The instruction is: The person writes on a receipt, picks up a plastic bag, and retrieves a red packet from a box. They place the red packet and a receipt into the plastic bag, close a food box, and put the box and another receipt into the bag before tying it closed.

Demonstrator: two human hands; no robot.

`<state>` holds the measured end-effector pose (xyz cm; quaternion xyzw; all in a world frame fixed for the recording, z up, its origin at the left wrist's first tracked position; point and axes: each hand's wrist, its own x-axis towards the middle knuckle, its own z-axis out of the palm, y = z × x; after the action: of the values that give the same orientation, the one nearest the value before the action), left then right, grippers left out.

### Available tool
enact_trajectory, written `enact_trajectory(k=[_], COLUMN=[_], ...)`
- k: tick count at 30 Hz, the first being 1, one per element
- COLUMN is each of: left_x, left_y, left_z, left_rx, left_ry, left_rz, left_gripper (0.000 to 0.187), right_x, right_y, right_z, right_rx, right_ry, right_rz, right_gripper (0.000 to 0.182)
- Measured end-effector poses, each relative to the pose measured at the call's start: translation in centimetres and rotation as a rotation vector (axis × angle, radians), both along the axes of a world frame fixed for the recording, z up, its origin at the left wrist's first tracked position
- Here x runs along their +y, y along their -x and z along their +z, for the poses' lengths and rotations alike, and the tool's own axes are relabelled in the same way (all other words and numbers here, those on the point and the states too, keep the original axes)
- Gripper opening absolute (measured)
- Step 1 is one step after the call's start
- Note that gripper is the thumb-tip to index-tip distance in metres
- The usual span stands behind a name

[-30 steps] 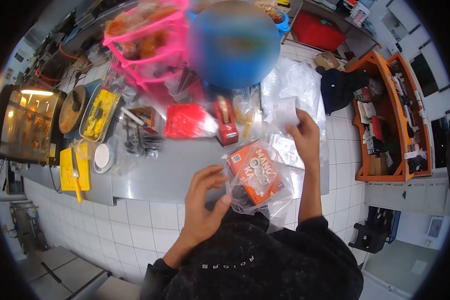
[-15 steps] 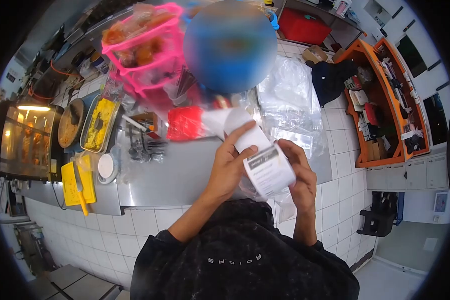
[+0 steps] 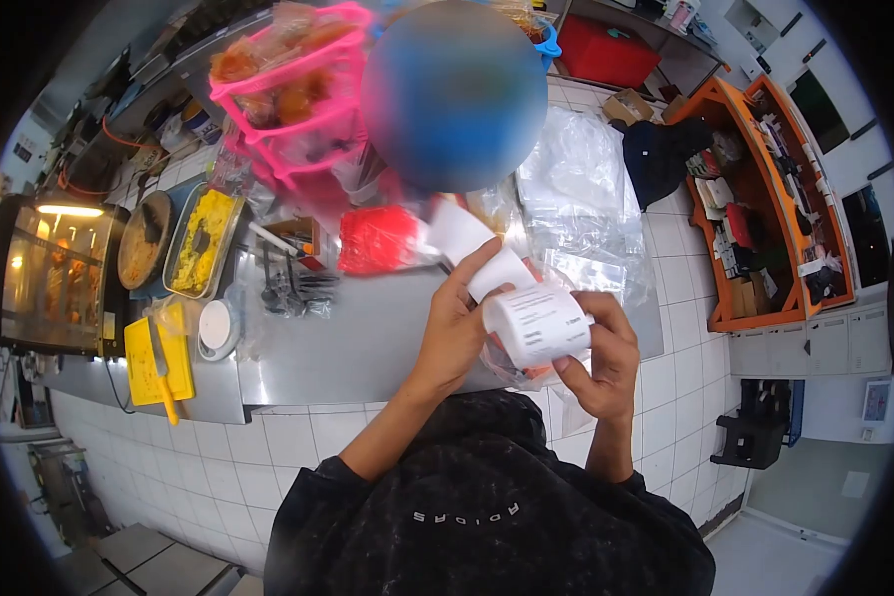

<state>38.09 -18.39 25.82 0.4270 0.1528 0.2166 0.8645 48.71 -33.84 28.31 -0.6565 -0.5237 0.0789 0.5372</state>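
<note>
A white roll of printed labels (image 3: pixel 538 326) is held in front of my chest, over the table's front edge. My left hand (image 3: pixel 454 323) has its fingers closed on the left side of the roll and on the loose strip (image 3: pixel 467 244) that runs up from it. My right hand (image 3: pixel 604 356) grips the roll's right end between thumb and fingers. Below and behind the roll lies a clear plastic bag with something reddish in it, partly hidden. A red plastic packet (image 3: pixel 379 239) rests on the table just left of the strip.
The steel table (image 3: pixel 318 343) carries pink baskets (image 3: pixel 293 104) of bagged food, clear bags (image 3: pixel 578 179) and black utensils (image 3: pixel 293 288). At left are a yellow board (image 3: pixel 149 372) with a knife (image 3: pixel 162 368), a yellow food tray (image 3: pixel 201 243) and a lit display case (image 3: pixel 60 273). An orange shelf (image 3: pixel 780 238) stands right.
The roll has turned, so different print faces up and its dark printed band is out of sight. My right hand's fingers have shifted around the roll's right end.
</note>
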Motion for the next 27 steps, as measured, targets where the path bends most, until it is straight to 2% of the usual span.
enact_trajectory(k=[1,4,5,7,8,11,14,15,18,19,22,25,27], left_x=[0.0,-0.5,-0.3,0.5,0.7,0.7,0.2,0.0,0.4,-0.3,-0.9,-1.0,-0.9], left_y=[-0.1,-0.3,-0.3,-0.4,-0.2,-0.3,-0.1,0.1,0.8,0.9,0.7,0.4,0.4], left_z=[-0.1,0.1,-0.4,-1.6,-1.8,-1.5,-1.6,-1.6,-2.3,-1.4,-0.8,-1.5,-1.4], left_rx=[0.033,0.114,0.085,0.024,0.018,0.0,0.001,0.041,-0.166,-0.186,-0.109,0.063,0.029], left_ry=[-0.031,-0.195,-0.125,0.013,-0.019,-0.095,-0.074,-0.102,0.246,0.313,0.318,-0.009,-0.047], left_rz=[0.008,0.058,0.076,0.114,0.109,0.113,0.022,-0.043,-0.144,-0.105,0.003,0.109,0.143], left_gripper=[0.061,0.063,0.065,0.068,0.068,0.065,0.065,0.055,0.041,0.04,0.036,0.033,0.039], right_x=[0.6,0.9,0.7,0.0,-0.1,0.0,0.9,1.0,1.7,2.0,2.2,2.5,2.4], right_y=[0.2,0.7,-0.2,-0.7,-0.8,-0.1,1.2,1.0,0.5,0.6,1.0,2.1,2.2], right_z=[0.2,0.4,-0.2,0.0,0.1,0.1,-0.6,-0.7,-0.9,-0.9,-1.6,-0.2,-0.3], right_rx=[0.027,0.121,0.036,-0.024,-0.055,0.165,0.369,0.368,0.335,0.3,0.233,0.334,0.402], right_ry=[-0.077,-0.047,-0.021,0.11,0.176,0.165,0.084,0.116,0.186,0.19,0.243,0.343,0.396], right_rz=[0.017,0.032,0.13,0.156,0.17,0.151,-0.038,-0.031,-0.021,-0.027,-0.14,-0.238,-0.22], right_gripper=[0.021,0.023,0.024,0.024,0.024,0.026,0.033,0.035,0.041,0.042,0.045,0.044,0.04])
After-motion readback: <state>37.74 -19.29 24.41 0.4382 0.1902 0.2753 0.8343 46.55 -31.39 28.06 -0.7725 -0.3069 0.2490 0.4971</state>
